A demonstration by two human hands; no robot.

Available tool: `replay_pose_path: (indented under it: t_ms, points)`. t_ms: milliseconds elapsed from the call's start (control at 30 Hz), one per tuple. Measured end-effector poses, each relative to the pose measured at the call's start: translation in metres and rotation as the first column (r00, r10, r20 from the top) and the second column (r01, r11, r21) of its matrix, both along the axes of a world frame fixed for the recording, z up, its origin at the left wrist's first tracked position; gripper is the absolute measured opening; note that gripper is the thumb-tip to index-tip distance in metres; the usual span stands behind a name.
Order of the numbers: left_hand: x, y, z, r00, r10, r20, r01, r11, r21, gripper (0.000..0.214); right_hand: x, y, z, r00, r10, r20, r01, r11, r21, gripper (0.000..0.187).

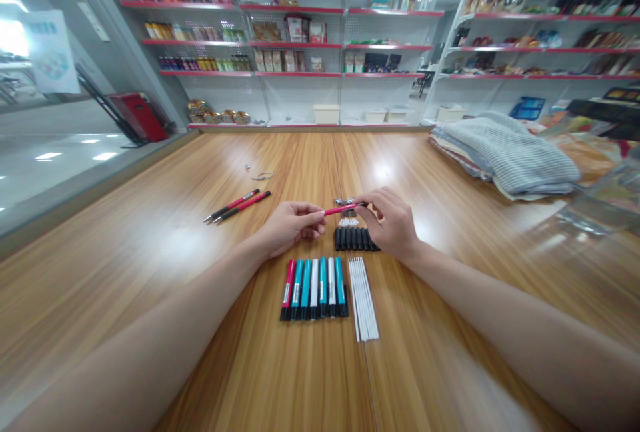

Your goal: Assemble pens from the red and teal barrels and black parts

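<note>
Between my two hands a red pen barrel (340, 209) is held roughly level above the table. My left hand (295, 227) pinches its left end, and the fingers of my right hand (393, 222) close on its dark right end. Just below lie several black pen grips (353, 239) in a row, partly covered by my right hand. Small white parts (349, 223) and small metal parts (345, 202) sit behind them. Nearer to me are a row of red, teal and white pen barrels (314, 289) and a bundle of thin white refills (364, 299).
Two red-and-black pens (240, 207) lie at the left, with a small loop (263, 176) beyond them. Folded cloths (505, 152) and a clear container (605, 199) stand at the right. Stocked shelves (295, 10) rise behind the wooden table (225, 359).
</note>
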State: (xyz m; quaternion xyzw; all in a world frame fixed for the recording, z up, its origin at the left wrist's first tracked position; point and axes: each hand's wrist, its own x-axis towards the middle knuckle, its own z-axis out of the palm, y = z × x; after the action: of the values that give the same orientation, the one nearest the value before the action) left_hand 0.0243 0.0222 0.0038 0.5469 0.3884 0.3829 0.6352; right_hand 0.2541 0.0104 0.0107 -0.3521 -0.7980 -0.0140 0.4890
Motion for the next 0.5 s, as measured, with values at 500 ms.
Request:
replay_pose_path:
  t_ms: [500]
  points:
    - [0.000,0.000,-0.009,0.658,0.523,-0.543,0.163,0.605,0.780,0.019,0.014,0.019,-0.012,0.945,-0.253,-0.209,0.186,0.938,-0.294,0.017]
